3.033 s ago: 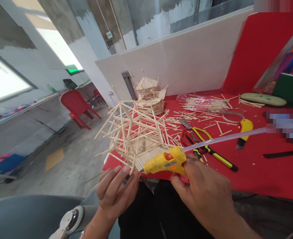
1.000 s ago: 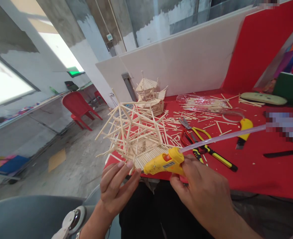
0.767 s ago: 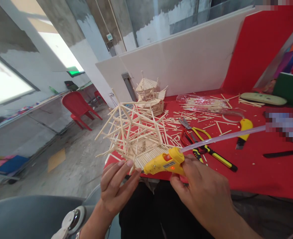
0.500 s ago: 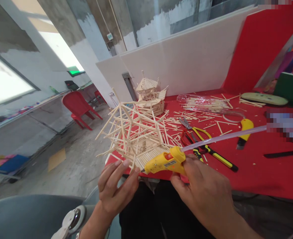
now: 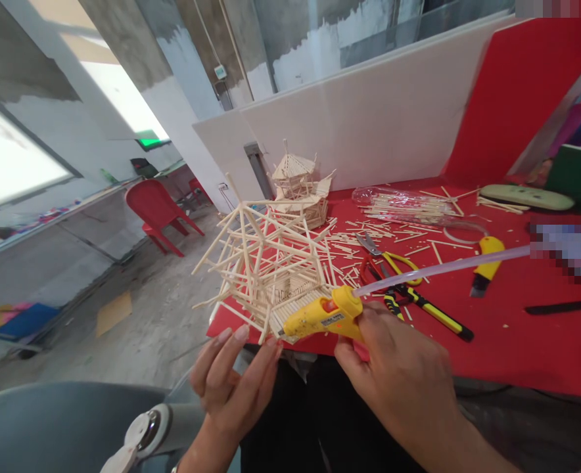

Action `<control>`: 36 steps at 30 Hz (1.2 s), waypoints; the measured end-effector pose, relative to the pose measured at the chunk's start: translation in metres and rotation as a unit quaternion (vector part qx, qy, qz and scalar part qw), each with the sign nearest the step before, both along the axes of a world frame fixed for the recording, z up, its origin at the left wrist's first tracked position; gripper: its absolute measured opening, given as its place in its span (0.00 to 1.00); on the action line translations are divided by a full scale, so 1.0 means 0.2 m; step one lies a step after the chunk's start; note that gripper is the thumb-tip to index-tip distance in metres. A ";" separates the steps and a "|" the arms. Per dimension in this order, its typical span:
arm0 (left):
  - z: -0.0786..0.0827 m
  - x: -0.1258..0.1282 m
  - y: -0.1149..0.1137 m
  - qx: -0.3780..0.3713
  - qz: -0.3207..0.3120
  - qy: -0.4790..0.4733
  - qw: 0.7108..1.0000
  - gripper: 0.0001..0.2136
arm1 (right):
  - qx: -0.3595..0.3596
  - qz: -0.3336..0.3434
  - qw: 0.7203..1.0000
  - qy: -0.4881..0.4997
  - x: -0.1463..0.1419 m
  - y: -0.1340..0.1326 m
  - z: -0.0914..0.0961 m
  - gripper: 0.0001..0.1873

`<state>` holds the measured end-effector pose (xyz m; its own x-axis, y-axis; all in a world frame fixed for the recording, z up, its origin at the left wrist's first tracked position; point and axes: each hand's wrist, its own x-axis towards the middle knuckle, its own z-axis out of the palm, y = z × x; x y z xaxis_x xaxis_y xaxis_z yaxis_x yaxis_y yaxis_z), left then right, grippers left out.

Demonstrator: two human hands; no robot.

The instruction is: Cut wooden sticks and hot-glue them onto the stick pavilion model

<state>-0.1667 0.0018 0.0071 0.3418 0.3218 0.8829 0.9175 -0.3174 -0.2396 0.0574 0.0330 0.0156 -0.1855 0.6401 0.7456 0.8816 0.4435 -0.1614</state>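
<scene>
In my right hand (image 5: 394, 361) is a yellow hot glue gun (image 5: 323, 316), its nozzle pointing left. A long translucent glue stick (image 5: 438, 268) sticks out of its back end. My left hand (image 5: 236, 374) is just left of the nozzle, thumb and index finger pinched together; whatever lies between the fingertips is too small to make out. Right behind both hands stands an open frame model of thin wooden sticks (image 5: 258, 243), with a peaked top and a slatted base. The nozzle is close to the left fingertips and the front edge of that base.
A finished-looking stick pavilion (image 5: 295, 184) stands farther back. On the red table (image 5: 527, 348) lie loose sticks (image 5: 354, 233), scissors (image 5: 382, 253), yellow-and-black pliers (image 5: 433, 312), a yellow utility knife (image 5: 488, 263) and a plastic bag of sticks (image 5: 403, 203). A red chair (image 5: 155, 207) stands left.
The glue gun has shifted slightly left, its nozzle still by the left fingertips. My left hand has turned a little, its pinch lower, nearer the table's front edge.
</scene>
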 end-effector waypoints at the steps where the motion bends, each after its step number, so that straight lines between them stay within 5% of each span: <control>1: 0.00 0.00 0.00 0.003 0.000 0.002 1.000 0.18 | 0.000 0.000 1.000 0.000 0.00 0.00 0.00 0.09; 36: 0.01 -0.02 0.02 0.006 -0.024 0.030 0.999 0.17 | -0.012 -0.016 1.000 -0.014 -0.06 0.01 0.05 0.13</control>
